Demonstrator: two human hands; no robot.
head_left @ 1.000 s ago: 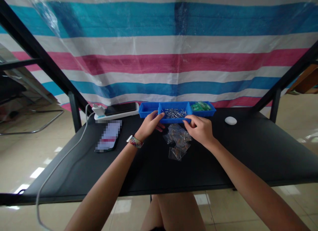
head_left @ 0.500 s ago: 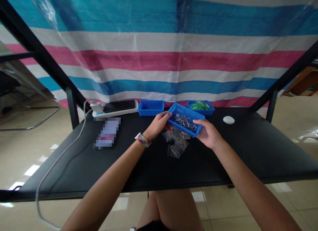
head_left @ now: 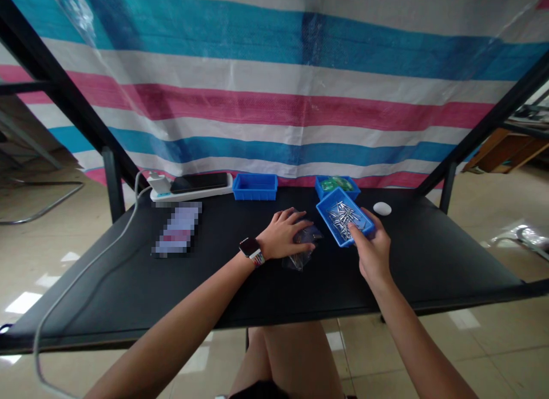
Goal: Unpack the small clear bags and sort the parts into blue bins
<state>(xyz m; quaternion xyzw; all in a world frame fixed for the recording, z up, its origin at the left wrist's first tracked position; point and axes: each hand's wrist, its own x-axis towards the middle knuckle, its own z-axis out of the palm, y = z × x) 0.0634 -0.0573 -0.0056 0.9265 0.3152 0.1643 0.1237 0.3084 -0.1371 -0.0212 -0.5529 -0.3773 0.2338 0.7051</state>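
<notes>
My right hand point(head_left: 372, 247) grips the near right edge of a small blue tray point(head_left: 332, 204) that holds several small metal pins point(head_left: 342, 217); the tray rests on the black table point(head_left: 429, 256), right of centre. My left hand point(head_left: 285, 234), with a watch on its wrist, lies palm down with fingers spread on a heap of small clear plastic bags point(head_left: 300, 256) just left of that tray.
At the table's back edge stand an empty blue tray point(head_left: 255, 186) and a blue tray with green parts point(head_left: 338, 184). A white oval object point(head_left: 381, 208) lies to the right. A power strip with a phone point(head_left: 193, 186) and a second phone point(head_left: 176, 230) are at the left.
The tray of pins was lifted out of the back row with both hands and moved forward and right onto the table. My left hand let go and dropped onto the plastic bags.
</notes>
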